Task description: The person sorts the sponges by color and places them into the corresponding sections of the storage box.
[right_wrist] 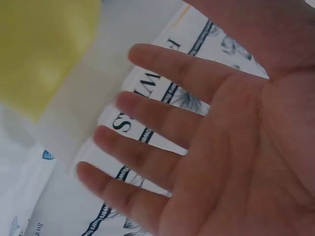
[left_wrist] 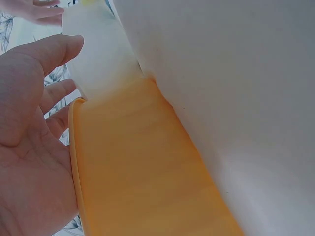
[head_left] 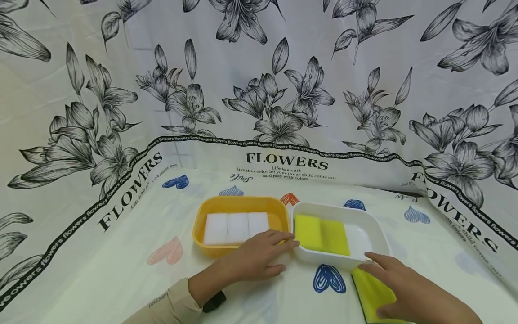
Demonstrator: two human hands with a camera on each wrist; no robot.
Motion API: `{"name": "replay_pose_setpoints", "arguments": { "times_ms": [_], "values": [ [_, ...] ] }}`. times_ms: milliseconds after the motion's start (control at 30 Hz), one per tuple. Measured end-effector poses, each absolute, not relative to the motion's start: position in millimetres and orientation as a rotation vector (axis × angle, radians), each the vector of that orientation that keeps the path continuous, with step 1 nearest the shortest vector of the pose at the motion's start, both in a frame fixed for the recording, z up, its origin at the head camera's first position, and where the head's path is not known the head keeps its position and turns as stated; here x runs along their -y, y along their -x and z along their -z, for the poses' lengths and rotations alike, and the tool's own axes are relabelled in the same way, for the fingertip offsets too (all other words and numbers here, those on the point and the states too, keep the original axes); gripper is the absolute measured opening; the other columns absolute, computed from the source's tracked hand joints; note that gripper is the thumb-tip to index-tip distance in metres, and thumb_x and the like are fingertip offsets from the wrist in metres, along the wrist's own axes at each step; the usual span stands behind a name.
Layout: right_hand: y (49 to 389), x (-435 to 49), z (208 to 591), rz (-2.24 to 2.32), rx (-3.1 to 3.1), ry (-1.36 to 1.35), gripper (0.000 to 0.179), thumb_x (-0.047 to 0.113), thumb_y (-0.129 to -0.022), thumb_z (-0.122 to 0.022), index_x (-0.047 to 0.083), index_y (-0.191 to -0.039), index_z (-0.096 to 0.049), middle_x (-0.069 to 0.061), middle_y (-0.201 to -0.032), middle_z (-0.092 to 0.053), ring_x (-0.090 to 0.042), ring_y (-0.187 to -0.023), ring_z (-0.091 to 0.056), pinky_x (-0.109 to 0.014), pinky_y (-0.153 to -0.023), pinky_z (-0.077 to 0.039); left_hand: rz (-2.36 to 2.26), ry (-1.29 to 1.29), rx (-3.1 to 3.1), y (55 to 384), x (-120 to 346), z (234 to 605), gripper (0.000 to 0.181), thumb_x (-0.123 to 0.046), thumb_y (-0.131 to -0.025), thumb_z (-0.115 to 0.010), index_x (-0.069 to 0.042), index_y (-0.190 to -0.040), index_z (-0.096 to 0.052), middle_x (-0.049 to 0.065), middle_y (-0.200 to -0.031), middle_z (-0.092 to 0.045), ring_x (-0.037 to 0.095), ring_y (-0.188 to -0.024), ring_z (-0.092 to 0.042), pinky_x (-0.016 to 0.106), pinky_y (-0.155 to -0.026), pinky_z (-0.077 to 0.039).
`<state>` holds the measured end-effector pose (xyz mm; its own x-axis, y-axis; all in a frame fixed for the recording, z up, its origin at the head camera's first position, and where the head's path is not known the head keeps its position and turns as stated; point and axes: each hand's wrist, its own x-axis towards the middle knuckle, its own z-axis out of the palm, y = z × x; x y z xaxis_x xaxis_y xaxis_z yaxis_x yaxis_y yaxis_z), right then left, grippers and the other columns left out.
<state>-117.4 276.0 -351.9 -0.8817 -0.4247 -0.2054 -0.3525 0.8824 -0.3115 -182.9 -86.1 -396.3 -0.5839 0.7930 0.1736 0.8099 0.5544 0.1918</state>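
My left hand (head_left: 259, 256) reaches across the front right corner of the orange-yellow tray (head_left: 243, 201), its fingertips at the near left rim of the white tray (head_left: 370, 234). In the left wrist view its fingers lie loosely along the orange wall (left_wrist: 133, 157). White sponge blocks (head_left: 236, 227) stand in a row inside the orange tray. Two yellow sponges (head_left: 321, 234) fill the left part of the white one. With fingers spread, my right hand (head_left: 417, 288) hovers over a loose yellow sponge (head_left: 366, 292) with a dark underside, partly hidden by that hand. Neither hand grips anything.
The trays stand side by side on a white cloth (head_left: 121, 274) printed with hearts. A flower-patterned curtain (head_left: 226, 67) rises behind and at both sides. Near my left sleeve (head_left: 170, 301), a small black object (head_left: 214, 301) shows under the wrist.
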Motion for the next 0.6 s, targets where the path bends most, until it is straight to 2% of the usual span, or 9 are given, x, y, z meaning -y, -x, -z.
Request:
{"name": "replay_pose_setpoints", "arguments": {
  "times_ms": [133, 233, 400, 600],
  "values": [
    [115, -276, 354, 0.361, -2.825, 0.596, 0.080, 0.045, -0.065, -0.091, 0.031, -0.136, -0.057, -0.010, -0.149, -0.042, -0.033, -0.124, -0.049, -0.051, -0.089, -0.054, 0.384, 1.403, 2.697, 183, 86, 397, 0.062, -0.036, -0.097, -0.067, -0.023, -0.153, -0.043, -0.002, -0.154, -0.043, 0.018, -0.137, -0.044, 0.036, -0.111, -0.038],
    [112, -276, 354, 0.374, -2.800, 0.553, 0.079, 0.048, -0.066, -0.090, 0.032, -0.136, -0.058, -0.007, -0.144, -0.046, -0.028, -0.118, -0.053, -0.052, -0.087, -0.055, 0.378, 1.407, 2.689, 183, 86, 398, 0.062, -0.036, -0.097, -0.066, -0.022, -0.153, -0.043, -0.001, -0.154, -0.044, 0.018, -0.136, -0.044, 0.036, -0.111, -0.038],
    [109, -274, 358, 0.438, -2.710, 0.565, 0.086, 0.053, -0.066, -0.088, 0.027, -0.141, -0.056, -0.011, -0.148, -0.044, -0.038, -0.125, -0.049, -0.058, -0.086, -0.053, 0.380, 1.398, 2.702, 183, 86, 398, 0.063, -0.036, -0.097, -0.066, -0.023, -0.154, -0.042, -0.002, -0.154, -0.043, 0.018, -0.137, -0.043, 0.036, -0.112, -0.037],
    [109, -273, 367, 0.493, -2.669, 0.645, 0.095, 0.064, -0.065, -0.083, 0.020, -0.144, -0.054, -0.018, -0.153, -0.038, -0.047, -0.129, -0.043, -0.051, -0.079, -0.057, 0.390, 1.402, 2.709, 183, 86, 397, 0.062, -0.035, -0.097, -0.066, -0.023, -0.153, -0.043, -0.001, -0.154, -0.043, 0.018, -0.137, -0.043, 0.037, -0.111, -0.038]
  ]
}}
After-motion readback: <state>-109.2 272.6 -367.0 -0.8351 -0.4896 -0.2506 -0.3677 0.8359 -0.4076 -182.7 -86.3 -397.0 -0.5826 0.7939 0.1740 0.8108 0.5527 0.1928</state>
